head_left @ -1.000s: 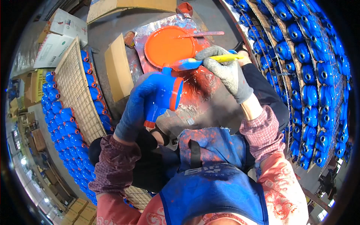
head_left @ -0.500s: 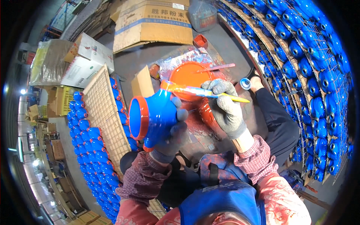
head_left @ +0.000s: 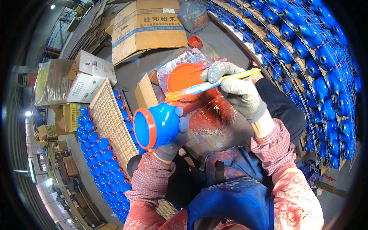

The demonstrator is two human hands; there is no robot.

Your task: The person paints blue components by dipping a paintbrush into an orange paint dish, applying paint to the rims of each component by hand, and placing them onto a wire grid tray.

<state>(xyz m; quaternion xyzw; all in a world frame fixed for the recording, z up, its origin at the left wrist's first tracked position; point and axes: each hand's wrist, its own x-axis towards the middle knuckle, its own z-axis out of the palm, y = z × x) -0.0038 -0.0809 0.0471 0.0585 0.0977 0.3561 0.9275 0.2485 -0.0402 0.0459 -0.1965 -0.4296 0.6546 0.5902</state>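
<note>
Since a moment ago the brush [head_left: 209, 86] has lowered so its orange-loaded bristles meet the top of the blue cup [head_left: 159, 124], and the cup has rolled slightly so its open mouth faces left. It sits at the centre of the view, above the person's lap. The left hand [head_left: 172, 140], in a blue-stained glove, has its grip closed around the cup's narrow end from below, which leaves the orange rim free for painting. The right hand [head_left: 235, 90], in a grey glove, pinches the brush's yellow handle like a pen, probably for fine control. Just beyond, the bowl of orange paint [head_left: 182, 76] rests on a spattered sheet within easy dipping reach. Racks of blue cups [head_left: 318, 57] line the right side, more lie at left [head_left: 97, 147], and cardboard boxes [head_left: 147, 27] stand far off.
</note>
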